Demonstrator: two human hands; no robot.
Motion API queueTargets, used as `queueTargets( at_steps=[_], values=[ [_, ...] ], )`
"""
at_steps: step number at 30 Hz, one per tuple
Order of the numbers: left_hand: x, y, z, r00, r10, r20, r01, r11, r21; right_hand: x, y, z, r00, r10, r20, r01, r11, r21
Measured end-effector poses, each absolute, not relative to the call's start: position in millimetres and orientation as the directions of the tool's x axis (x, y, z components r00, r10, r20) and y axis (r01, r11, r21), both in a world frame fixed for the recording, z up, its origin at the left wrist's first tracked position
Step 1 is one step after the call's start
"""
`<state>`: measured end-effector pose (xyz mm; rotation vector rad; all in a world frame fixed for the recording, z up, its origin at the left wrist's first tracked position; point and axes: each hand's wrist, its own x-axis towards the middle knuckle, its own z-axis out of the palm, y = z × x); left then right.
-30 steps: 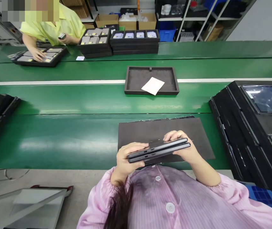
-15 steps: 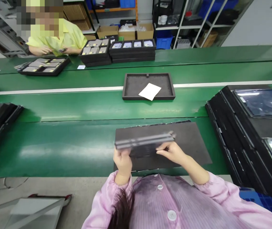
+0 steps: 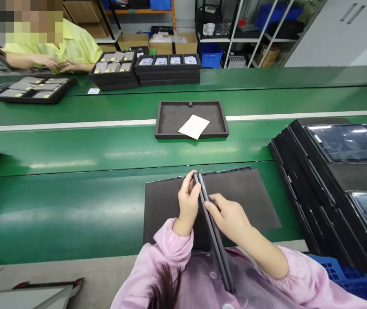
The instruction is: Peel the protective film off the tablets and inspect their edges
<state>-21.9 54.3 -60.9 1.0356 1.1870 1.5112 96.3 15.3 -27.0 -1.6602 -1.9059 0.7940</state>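
Note:
Two thin dark tablets (image 3: 213, 231) are held together edge-on, running from the mat back toward my chest. My left hand (image 3: 188, 204) grips their left face near the far end, fingers closed round them. My right hand (image 3: 230, 216) presses the right face, fingers closed on the pair. They hover over a dark foam mat (image 3: 250, 199) lying on the green conveyor (image 3: 74, 206).
An empty dark foam tray (image 3: 170, 128) with a white paper slip (image 3: 194, 126) sits on the belt ahead. Black trays holding tablets (image 3: 341, 171) are stacked at the right. Across the line, another person in yellow (image 3: 57, 51) works beside trays of parts (image 3: 144, 68).
The pair of tablets was held crosswise, long edge facing me; now it is turned to point away from me, end-on. Both hands shifted to its sides. The view has shifted slightly right.

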Motion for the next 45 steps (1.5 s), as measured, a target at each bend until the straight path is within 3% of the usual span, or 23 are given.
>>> queueTargets(
  at_steps=[2, 4, 9, 19, 26, 45],
  values=[
    [-30, 57, -57, -0.198, 0.978, 0.068, -0.191, -0.107, 0.976, 93, 32, -32, -0.099, 0.995, 0.014, 0.462, 0.059, -0.885],
    [-34, 60, -56, -0.196, 0.978, 0.063, -0.212, -0.105, 0.972, 91, 50, -33, -0.099, 0.994, -0.037, 0.24, -0.012, -0.971],
    [-37, 63, -59, -0.197, 0.977, 0.075, -0.205, -0.116, 0.972, 90, 80, -28, -0.228, 0.959, -0.167, -0.031, -0.178, -0.983],
    [-43, 65, -54, -0.09, 0.991, 0.1, -0.165, -0.113, 0.98, 93, 86, -32, -0.299, 0.933, -0.199, -0.104, -0.239, -0.965],
    [-52, 61, -59, 0.08, 0.992, 0.1, -0.188, -0.083, 0.979, 108, 86, -38, -0.506, 0.848, -0.155, -0.129, -0.253, -0.959],
    [-50, 62, -63, 0.212, 0.95, 0.229, -0.145, -0.201, 0.969, 122, 82, -36, -0.536, 0.835, -0.128, -0.065, -0.191, -0.979]
  ],
)
